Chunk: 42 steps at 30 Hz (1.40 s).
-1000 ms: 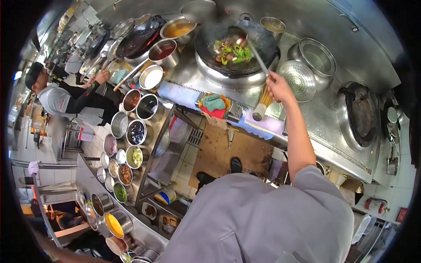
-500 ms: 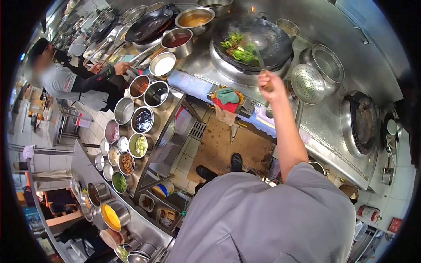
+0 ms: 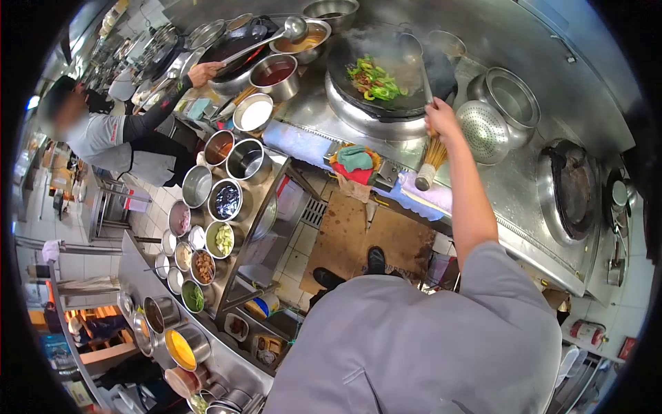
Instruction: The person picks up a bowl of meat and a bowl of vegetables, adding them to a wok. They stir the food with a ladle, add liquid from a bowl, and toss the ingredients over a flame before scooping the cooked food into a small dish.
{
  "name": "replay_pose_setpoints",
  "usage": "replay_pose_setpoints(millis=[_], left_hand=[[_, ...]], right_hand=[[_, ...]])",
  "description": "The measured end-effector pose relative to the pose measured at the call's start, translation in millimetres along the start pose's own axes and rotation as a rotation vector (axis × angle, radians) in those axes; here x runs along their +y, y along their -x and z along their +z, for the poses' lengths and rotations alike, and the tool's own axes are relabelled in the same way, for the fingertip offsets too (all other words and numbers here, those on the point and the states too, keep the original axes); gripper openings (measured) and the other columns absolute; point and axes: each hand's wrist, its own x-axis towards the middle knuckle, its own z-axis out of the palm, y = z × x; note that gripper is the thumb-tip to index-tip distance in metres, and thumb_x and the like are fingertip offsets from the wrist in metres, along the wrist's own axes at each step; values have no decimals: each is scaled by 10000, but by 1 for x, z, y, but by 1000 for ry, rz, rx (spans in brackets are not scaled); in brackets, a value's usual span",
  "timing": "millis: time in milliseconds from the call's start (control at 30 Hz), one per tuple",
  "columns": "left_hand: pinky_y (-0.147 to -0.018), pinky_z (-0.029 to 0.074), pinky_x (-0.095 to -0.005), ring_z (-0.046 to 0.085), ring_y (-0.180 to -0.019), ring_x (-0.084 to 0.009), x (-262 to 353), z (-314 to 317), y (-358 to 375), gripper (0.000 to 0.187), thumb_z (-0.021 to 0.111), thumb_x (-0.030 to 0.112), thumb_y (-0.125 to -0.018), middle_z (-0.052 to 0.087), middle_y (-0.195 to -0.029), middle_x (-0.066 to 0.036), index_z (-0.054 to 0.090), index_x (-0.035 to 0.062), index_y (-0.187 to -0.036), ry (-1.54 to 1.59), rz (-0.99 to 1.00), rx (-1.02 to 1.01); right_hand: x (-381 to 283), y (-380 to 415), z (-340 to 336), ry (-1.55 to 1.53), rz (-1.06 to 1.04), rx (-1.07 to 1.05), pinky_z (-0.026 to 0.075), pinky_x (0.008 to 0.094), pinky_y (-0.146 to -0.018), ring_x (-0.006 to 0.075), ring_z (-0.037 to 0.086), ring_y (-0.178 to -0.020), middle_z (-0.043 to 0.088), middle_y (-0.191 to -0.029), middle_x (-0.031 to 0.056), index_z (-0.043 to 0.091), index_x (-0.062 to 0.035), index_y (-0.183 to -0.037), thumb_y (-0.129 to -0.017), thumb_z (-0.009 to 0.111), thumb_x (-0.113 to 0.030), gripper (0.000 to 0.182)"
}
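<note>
My right hand [image 3: 443, 119] is closed around the handle of a ladle [image 3: 425, 79]. The ladle's bowl is raised at the far right side of a dark wok [image 3: 338, 65], apart from the food. In the wok lies a heap of green vegetables with reddish-brown pieces [image 3: 376, 79], and steam rises from it. Just below my hand, a bamboo wok brush [image 3: 434, 155] rests on the stove's front edge. To its right sits a perforated skimmer [image 3: 483, 132]. My left hand is out of view.
Metal pots with broth [image 3: 300, 40], red sauce [image 3: 274, 74] and a white substance [image 3: 254, 114] stand left of the wok. Ingredient containers [image 3: 224, 238] crowd the side counter. A co-worker [image 3: 110, 131] reaches a ladle toward the broth. A second wok [image 3: 576, 190] is at right.
My right hand has moved slightly right, and the ladle's bowl has lifted away from the food to the wok's far side. The co-worker's arm has extended a ladle over the broth.
</note>
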Motion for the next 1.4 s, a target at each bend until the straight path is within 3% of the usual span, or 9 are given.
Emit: replay_pose_setpoints(millis=[167, 267, 433, 733, 867, 967, 1100, 1167, 1400], left_hand=[[-929, 384, -318, 499, -1069, -235, 302, 26, 140, 362, 529, 141, -866, 477, -1243, -135, 496, -11, -1193, 1051, -346, -969], [-894, 421, -362, 555, -1040, -306, 422, -6, 222, 501, 617, 206, -803, 569, -1130, -212, 475, -43, -1214, 832, 58, -1514], [-868, 449, -355, 586, -1004, -308, 445, -15, 435, 526, 655, 320, -771, 607, -1062, -202, 524, -5, -1164, 1157, 257, -1959], [-793, 478, -370, 590, -965, -318, 389, -68, 506, 428, 668, 294, -760, 623, -1006, -195, 576, 58, -1105, 600, -29, -2637], [-577, 490, -338, 621, -761, -226, 376, 1, 632, 262, 654, 227, -766, 635, -883, -93, 608, 54, -957, 1568, 661, -2145], [-528, 467, -310, 600, -693, -169, 464, 8, 503, 273, 628, 187, -784, 618, -848, -56, 591, 63, -1024, 922, -203, -2618], [-518, 444, -265, 589, -680, -126, 534, 32, 470, 252, 572, 219, -858, 622, -864, -44, 574, 88, -1073, 1273, -528, -2393], [-522, 435, -248, 586, -683, -124, 552, 34, 454, 263, 551, 227, -879, 619, -870, -39, 553, 67, -1088, 1323, -520, -2366], [-534, 454, -270, 572, -639, -143, 561, 59, 476, 267, 591, 195, -839, 594, -785, -45, 555, -2, -1015, 1264, -201, -2611]], right_hand=[[8, -23, 27, 83, 70, -44, 338, 278, -328, 129, 459, -430, 481, -638, 38, 448, -93, -1203, -860, 502, -142, 351], [19, 5, 21, 433, 19, -161, 390, 307, -349, 158, 484, -416, 539, -668, 96, 292, -176, -1396, -880, 454, -211, 541], [2, 84, -38, 1478, -255, -35, 487, 427, -714, 310, 610, -843, 625, -912, 138, 399, -283, -1331, -839, 438, -137, 514], [-95, 222, -124, 1072, -324, -79, 464, 367, -771, 351, 600, -876, 635, -957, 180, 465, -234, -1291, -813, 544, -114, 499], [-79, 201, -102, 1172, -117, -68, 460, 351, -741, 287, 613, -753, 650, -896, 158, 462, -183, -1297, -812, 564, -101, 502], [-26, 135, -89, 785, -18, 38, 465, 351, -729, 276, 585, -707, 635, -847, 166, 442, -117, -1305, -834, 554, -144, 485], [-9, 92, -25, 464, 51, 325, 469, 383, -688, 318, 587, -692, 615, -832, 199, 421, -35, -1280, -843, 549, -189, 481], [53, 44, -4, 917, -510, 594, 474, 400, -672, 332, 597, -684, 608, -787, 185, 401, -33, -1269, -845, 520, -168, 461], [-5, 37, 87, -107, 122, 230, 411, 289, -436, 143, 498, -525, 523, -708, 69, 327, -94, -1291, -872, 525, -141, 466]])
